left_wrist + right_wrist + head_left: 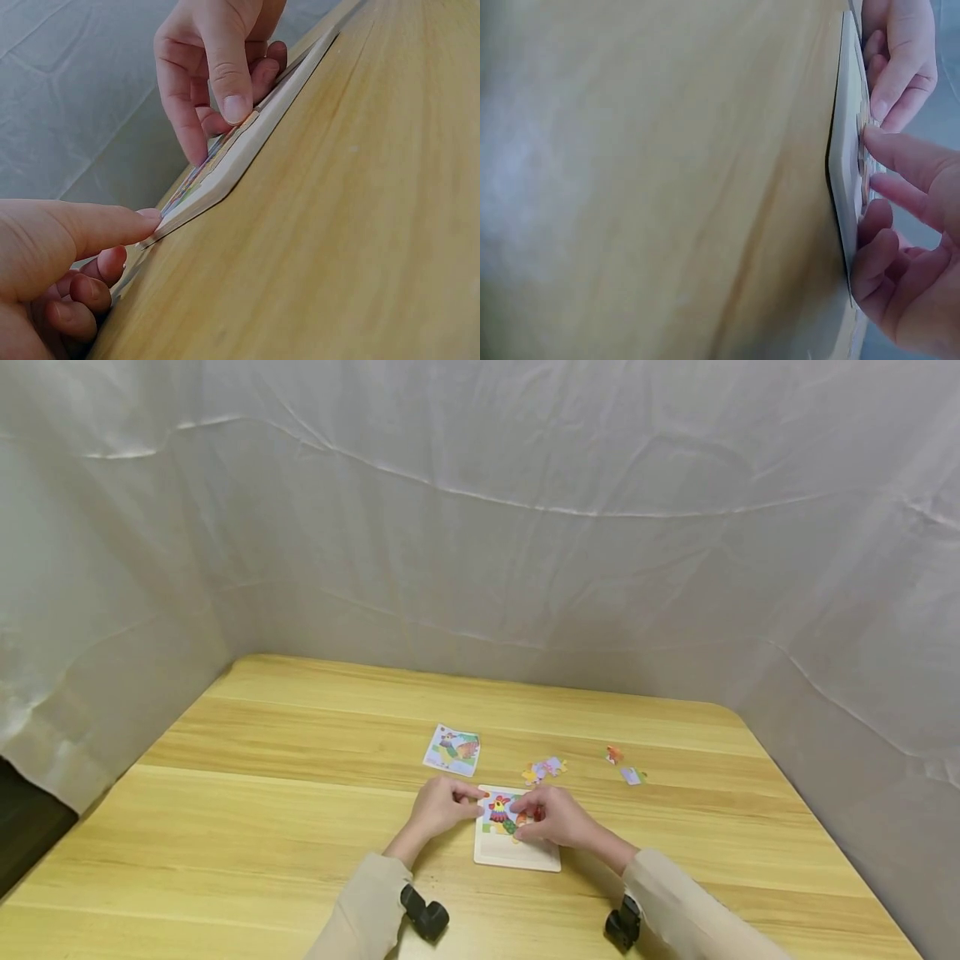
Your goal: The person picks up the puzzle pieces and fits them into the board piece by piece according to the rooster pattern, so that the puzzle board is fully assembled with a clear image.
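A square wooden puzzle board [517,853] lies on the table with a partly assembled rooster picture [498,810] in its upper part. Its lower strip shows bare wood. My left hand [441,807] holds the board at its upper left edge, thumb and index finger on the rim and the other fingers curled. Over the right half of the picture, my right hand [558,817] pinches a puzzle piece [862,146] between thumb and index finger, low against the board. The hand covers much of that piece and the board's upper right corner.
Behind the board lies a printed rooster picture sheet [452,752]. Several loose puzzle pieces [546,769] form a small pile beyond the right hand. Farther right are an orange piece [613,754] and a lilac piece [632,775]. Grey cloth [480,577] hangs around the wooden table [262,827].
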A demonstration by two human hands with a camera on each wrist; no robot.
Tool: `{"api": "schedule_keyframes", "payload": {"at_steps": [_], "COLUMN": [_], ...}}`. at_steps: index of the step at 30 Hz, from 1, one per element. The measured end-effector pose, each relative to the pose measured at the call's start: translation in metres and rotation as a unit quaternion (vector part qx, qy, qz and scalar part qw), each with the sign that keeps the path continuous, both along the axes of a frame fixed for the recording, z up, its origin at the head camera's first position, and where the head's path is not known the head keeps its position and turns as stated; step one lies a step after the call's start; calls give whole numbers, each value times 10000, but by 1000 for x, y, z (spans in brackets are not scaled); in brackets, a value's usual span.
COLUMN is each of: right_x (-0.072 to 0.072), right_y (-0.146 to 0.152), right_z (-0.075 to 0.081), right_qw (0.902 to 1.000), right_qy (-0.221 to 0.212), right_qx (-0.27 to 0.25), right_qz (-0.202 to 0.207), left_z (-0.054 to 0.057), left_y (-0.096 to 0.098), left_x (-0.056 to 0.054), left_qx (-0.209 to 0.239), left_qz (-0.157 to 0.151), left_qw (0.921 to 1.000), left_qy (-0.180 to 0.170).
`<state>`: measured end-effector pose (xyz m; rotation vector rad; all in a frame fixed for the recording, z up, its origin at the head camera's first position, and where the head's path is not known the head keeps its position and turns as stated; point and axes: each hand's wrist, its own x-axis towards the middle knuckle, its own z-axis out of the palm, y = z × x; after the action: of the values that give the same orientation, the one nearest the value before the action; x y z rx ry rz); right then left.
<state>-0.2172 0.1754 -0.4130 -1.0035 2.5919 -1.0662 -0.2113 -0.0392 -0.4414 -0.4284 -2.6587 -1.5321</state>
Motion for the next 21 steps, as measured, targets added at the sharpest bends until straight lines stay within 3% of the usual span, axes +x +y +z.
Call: {"api": "schedule_keyframes", "payload": {"at_steps": [9,21], "right_x": [-2,0], "right_y": [-6,-7], "right_z": [-1,0], "right_qw": [9994,9997], "right_qy": [-154,-113], "right_qx": [-298,-57], "right_qz": [105,191], "left_z": [0,2], "left_y": [0,0], "left_x": [-1,1], "left_qx": [-51,-34], "left_qz": [21,13], "left_qw": [10000,10000], "left_qy": [1,-12]}}
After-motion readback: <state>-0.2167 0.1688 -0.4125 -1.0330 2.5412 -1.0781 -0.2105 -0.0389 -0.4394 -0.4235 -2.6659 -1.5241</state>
